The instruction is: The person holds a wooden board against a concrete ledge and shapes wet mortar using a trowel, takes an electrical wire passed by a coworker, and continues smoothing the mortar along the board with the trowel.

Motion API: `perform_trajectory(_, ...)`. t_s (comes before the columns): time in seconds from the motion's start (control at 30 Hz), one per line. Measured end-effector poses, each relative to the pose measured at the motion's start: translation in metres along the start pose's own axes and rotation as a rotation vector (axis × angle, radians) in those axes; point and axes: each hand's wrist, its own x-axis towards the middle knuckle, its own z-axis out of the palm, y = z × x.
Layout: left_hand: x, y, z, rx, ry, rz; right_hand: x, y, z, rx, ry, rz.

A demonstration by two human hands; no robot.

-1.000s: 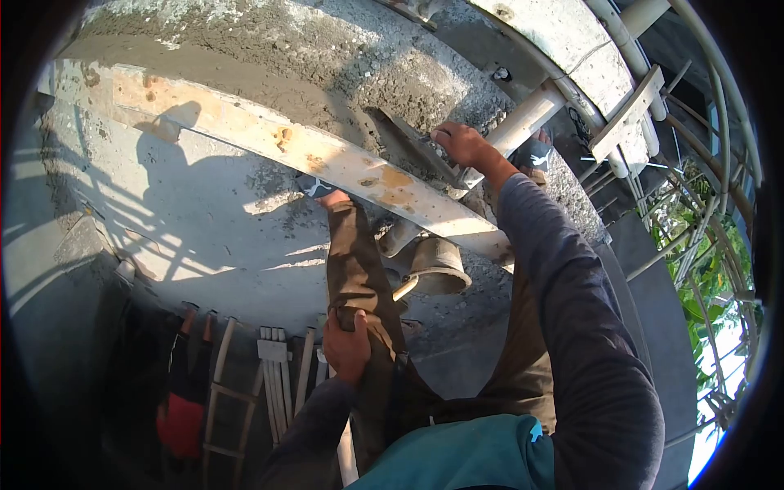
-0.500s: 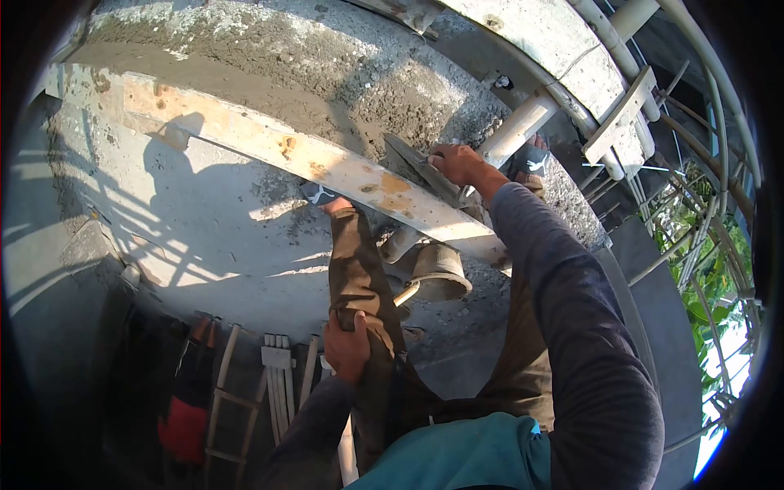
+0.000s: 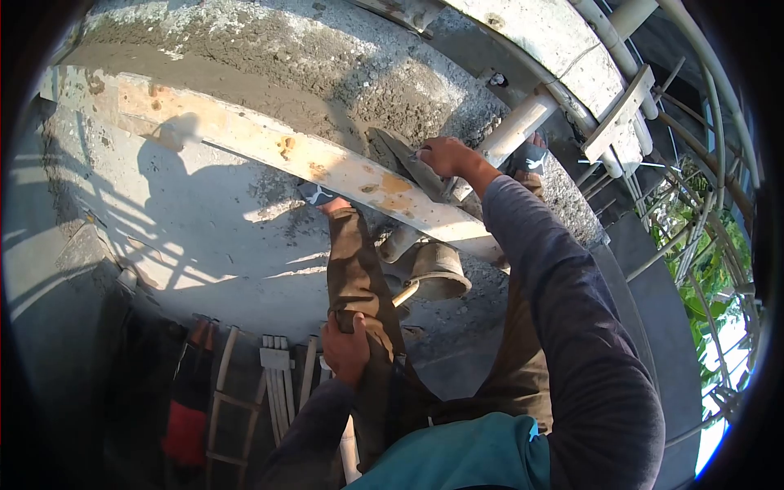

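Note:
My right hand (image 3: 445, 157) is closed on a trowel (image 3: 419, 171) with a long grey metal blade; its grip is largely hidden by my fingers. The blade lies along the upper edge of a long, pale wooden board (image 3: 286, 147), its tip by the wet mortar (image 3: 269, 91). My left hand (image 3: 346, 349) is wrapped round my left knee (image 3: 356, 314), over the brown trouser leg. Between my legs, below the board, sits a mortar-smeared bucket (image 3: 438, 271) with a light handle.
A round pole (image 3: 523, 126) and a curved pale panel (image 3: 563, 41) stand to the right, beside bamboo scaffolding (image 3: 694, 245). Lower left, a wooden ladder (image 3: 220, 400) and a person in red and dark clothing (image 3: 186, 425) are below the ledge. My feet straddle the board.
My right hand and the trowel have shifted a little left and up along the board's edge. My left hand stays on the knee.

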Motion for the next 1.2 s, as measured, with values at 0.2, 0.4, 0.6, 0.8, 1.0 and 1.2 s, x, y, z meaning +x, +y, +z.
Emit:
perform_trajectory(0.2, 0.001, 0.001, -0.001, -0.014, 0.002, -0.004, -0.02, 0.007, -0.005, 0.193, 0.106, -0.088)
perform_trajectory(0.4, -0.004, -0.006, -0.002, -0.006, -0.024, 0.003, 0.012, 0.003, 0.021, 0.039, 0.2, -0.071)
perform_trajectory(0.6, -0.003, -0.001, -0.004, -0.039, -0.02, -0.012, 0.024, -0.008, -0.021, 0.19, 0.204, -0.144)
perform_trajectory(0.8, 0.002, -0.009, 0.002, -0.044, -0.007, 0.01, 0.067, -0.03, -0.015, 0.224, 0.123, -0.067)
perform_trajectory(1.0, 0.003, -0.012, 0.004, -0.048, -0.014, 0.025, 0.032, -0.001, -0.008, 0.061, 0.05, -0.091)
perform_trajectory(1.2, 0.0, -0.01, -0.001, -0.021, -0.02, 0.008, 0.038, -0.028, -0.014, 0.147, 0.277, -0.211)
